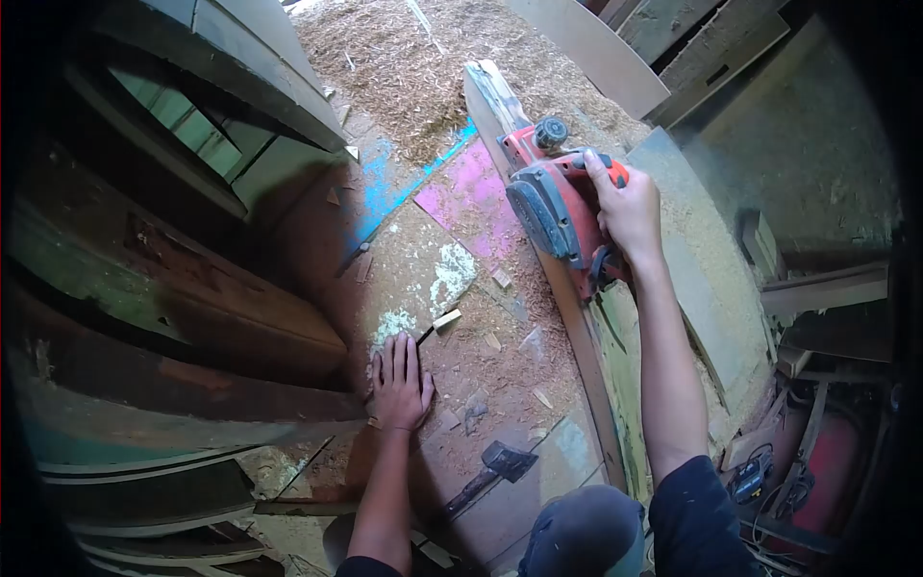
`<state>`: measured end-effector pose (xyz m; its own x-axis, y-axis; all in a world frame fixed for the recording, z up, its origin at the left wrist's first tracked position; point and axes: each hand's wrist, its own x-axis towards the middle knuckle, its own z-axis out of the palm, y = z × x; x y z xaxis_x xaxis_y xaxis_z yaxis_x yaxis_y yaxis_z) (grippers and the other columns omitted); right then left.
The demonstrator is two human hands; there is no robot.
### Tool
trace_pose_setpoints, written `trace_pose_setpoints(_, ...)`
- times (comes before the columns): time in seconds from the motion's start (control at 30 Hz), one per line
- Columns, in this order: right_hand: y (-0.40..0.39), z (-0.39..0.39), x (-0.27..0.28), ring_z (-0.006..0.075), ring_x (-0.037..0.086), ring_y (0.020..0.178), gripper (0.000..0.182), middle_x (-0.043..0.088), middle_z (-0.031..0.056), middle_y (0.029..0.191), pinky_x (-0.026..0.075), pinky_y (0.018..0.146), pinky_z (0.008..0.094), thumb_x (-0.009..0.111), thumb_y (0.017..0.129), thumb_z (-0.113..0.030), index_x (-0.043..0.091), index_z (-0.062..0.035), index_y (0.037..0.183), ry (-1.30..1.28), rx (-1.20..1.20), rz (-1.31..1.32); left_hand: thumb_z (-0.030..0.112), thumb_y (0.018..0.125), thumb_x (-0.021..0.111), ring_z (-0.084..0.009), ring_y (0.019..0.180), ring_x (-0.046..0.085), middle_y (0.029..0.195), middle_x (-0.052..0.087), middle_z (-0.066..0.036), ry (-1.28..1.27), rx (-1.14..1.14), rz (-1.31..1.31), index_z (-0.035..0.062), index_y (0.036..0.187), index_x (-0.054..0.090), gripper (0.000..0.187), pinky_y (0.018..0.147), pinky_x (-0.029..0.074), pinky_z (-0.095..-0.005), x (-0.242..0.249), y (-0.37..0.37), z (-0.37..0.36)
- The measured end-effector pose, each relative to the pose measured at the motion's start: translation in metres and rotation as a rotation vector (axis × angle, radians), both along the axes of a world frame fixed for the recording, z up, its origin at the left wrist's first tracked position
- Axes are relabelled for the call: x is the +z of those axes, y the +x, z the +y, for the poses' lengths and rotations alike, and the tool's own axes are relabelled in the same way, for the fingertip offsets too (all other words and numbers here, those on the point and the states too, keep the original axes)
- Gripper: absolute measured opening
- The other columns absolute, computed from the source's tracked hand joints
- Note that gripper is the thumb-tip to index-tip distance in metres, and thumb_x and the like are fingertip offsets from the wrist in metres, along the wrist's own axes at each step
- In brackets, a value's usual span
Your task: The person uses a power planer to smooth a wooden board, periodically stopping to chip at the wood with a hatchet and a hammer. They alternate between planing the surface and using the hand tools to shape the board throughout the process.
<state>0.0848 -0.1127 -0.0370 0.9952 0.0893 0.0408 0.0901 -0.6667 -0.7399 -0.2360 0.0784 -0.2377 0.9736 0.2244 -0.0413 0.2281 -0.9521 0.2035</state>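
Observation:
My right hand [630, 213] is closed around the handle of a red and black electric planer [561, 213]. The planer sits on the upper edge of a long wooden plank [569, 322], which runs from the top middle down toward my knee. My left hand [399, 385] lies flat on the dusty floor [452, 380] with fingers stretched out, holding nothing. Just beyond its fingertips lies a small wood offcut [447, 319]. Below and right of it, a hatchet [492, 476] with a dark head rests on the floor. The planer's underside is hidden.
Wood shavings [385, 77] pile up at the far end. Large curved timbers [192, 317] crowd the left side. Boards [711, 58] lean at the upper right, and a corded power tool [752, 476] lies at the lower right. My knee [586, 534] is beside the plank's near end.

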Motion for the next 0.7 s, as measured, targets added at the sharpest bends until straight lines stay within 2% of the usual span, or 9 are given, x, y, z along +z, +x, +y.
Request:
trace_pose_setpoints(0.07,0.012,0.011,-0.001,0.0153,0.055,0.044,0.041,0.055,0.0066,0.048,0.043,0.047,0.0337,0.063,0.09,-0.046,0.076,-0.0074,0.088,-0.042,0.0,-0.025,0.035,0.09,0.049,-0.0262,0.146,0.021,0.156,0.027,-0.011,-0.006,0.008,0.013,0.006,0.149,0.031,0.068,0.118,0.015,-0.0461,-0.001,0.0,0.0)
trace_pose_setpoints(0.13,0.024,0.026,-0.001,0.0077,0.047,0.038,0.047,0.049,-0.0009,0.047,0.035,0.038,0.0277,0.064,0.091,-0.045,0.066,-0.0039,0.069,0.073,0.01,-0.087,0.037,0.09,0.049,-0.0249,0.147,0.02,0.157,0.025,-0.009,-0.022,0.018,0.04,0.0085,0.15,0.029,0.069,0.119,0.015,-0.0461,-0.002,-0.001,0.0)
trace_pose_setpoints(0.27,0.051,0.047,0.001,0.009,0.048,0.038,0.05,0.05,0.0004,0.047,0.035,0.038,0.0286,0.065,0.09,-0.045,0.06,-0.0045,0.061,0.032,-0.035,-0.069,0.037,0.09,0.049,-0.0241,0.147,0.018,0.157,0.025,-0.008,-0.053,0.031,0.059,0.0097,0.15,0.029,0.069,0.119,0.014,-0.0463,-0.002,-0.001,0.0)
trace_pose_setpoints(0.43,0.087,0.065,-0.004,0.0104,0.049,0.038,0.054,0.051,0.0012,0.047,0.036,0.038,0.0295,0.067,0.088,-0.047,0.057,-0.0044,0.057,0.029,-0.047,-0.089,0.037,0.09,0.049,-0.0239,0.148,0.018,0.157,0.025,-0.008,-0.08,0.033,0.064,0.0099,0.15,0.03,0.069,0.119,0.013,-0.0468,-0.002,-0.001,0.002)
trace_pose_setpoints(0.5,0.099,0.072,-0.002,0.0199,0.061,0.045,0.057,0.058,0.0097,0.047,0.049,0.051,0.0364,0.064,0.087,-0.052,0.068,-0.001,0.061,-0.028,-0.057,-0.075,0.035,0.088,0.051,-0.0261,0.147,0.018,0.157,0.026,-0.01,-0.08,0.009,0.059,0.0073,0.15,0.029,0.071,0.118,0.014,-0.0473,0.0,-0.001,0.002)
trace_pose_setpoints(0.67,0.124,0.092,0.001,0.0199,0.061,0.045,0.057,0.058,0.0094,0.046,0.049,0.052,0.0367,0.064,0.086,-0.052,0.068,-0.001,0.061,-0.032,-0.051,-0.079,0.037,0.089,0.05,-0.0236,0.147,0.018,0.157,0.025,-0.006,-0.093,0.025,0.087,0.0107,0.15,0.031,0.068,0.118,0.013,-0.0463,-0.001,-0.001,0.002)
trace_pose_setpoints(0.7,0.128,0.097,0.002,0.0166,0.057,0.043,0.056,0.055,0.0064,0.047,0.045,0.047,0.0341,0.065,0.087,-0.051,0.063,-0.002,0.059,-0.014,-0.041,-0.078,0.037,0.089,0.05,-0.0236,0.147,0.018,0.157,0.025,-0.006,-0.089,0.026,0.087,0.0107,0.15,0.031,0.068,0.118,0.013,-0.0463,0.0,-0.001,0.002)
